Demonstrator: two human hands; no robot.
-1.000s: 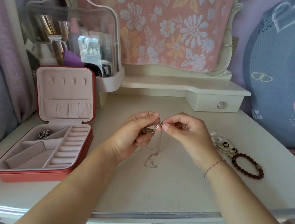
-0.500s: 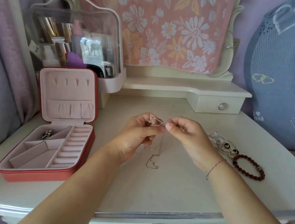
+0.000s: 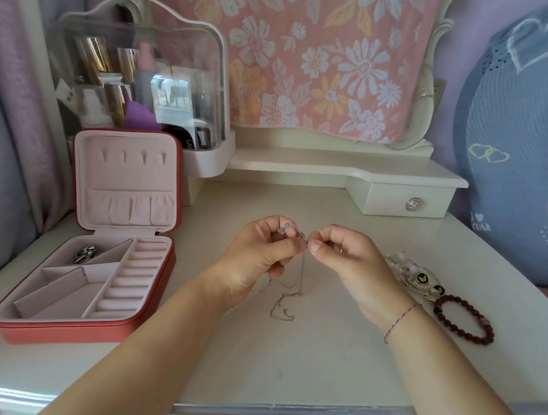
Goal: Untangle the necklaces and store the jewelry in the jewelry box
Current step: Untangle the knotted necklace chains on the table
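Your left hand (image 3: 252,260) and right hand (image 3: 345,264) both pinch the necklaces (image 3: 302,279) at the tangle — light, slippery, easily kinked chain, so grip close beside it.

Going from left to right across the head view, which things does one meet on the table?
jewelry box → left hand → necklace → right hand → pearl and charm pile → dark bead bracelet

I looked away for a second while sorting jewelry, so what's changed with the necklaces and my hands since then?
Very little. The left hand has worked the knotted bit of the necklaces up onto its fingertips, while the right hand keeps its pinch beside it. The chain ends trail onto the table as before; the jewelry box and bead bracelet have not moved.
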